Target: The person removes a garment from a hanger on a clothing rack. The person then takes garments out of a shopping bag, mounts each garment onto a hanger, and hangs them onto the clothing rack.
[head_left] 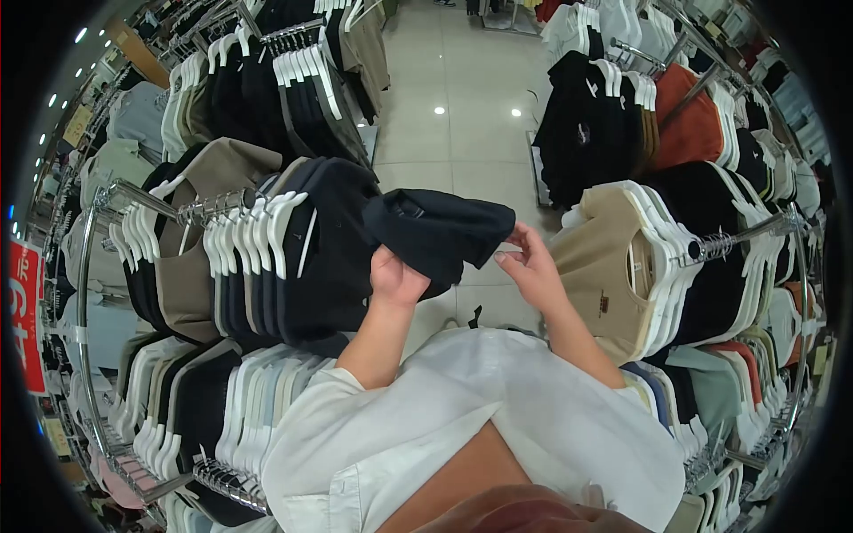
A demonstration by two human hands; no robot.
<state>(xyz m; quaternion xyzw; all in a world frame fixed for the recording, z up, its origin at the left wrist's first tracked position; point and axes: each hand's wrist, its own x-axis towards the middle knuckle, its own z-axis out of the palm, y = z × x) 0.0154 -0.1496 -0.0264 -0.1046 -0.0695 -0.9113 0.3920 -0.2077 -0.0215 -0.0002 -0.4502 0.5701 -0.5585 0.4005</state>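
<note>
A dark navy garment (440, 231), bunched or folded over, is held out in front of me above the aisle. My left hand (398, 277) grips its lower left part, with the fingers hidden under the cloth. At its right end, my right hand (530, 259) has its fingers closed on the edge, thumb close by. Dark shirts (324, 240) hang on white hangers just left of the garment, and whether it is joined to one of them I cannot tell. A tan shirt (604, 258) with a small chest print hangs to the right of my right hand.
Chrome racks (84, 266) with several rows of hung clothes flank me on both sides. A tiled aisle (444, 115) runs ahead between them. Black shirts (582, 133) and an orange garment (689, 120) hang farther right. A red price sign (28, 315) stands at the far left.
</note>
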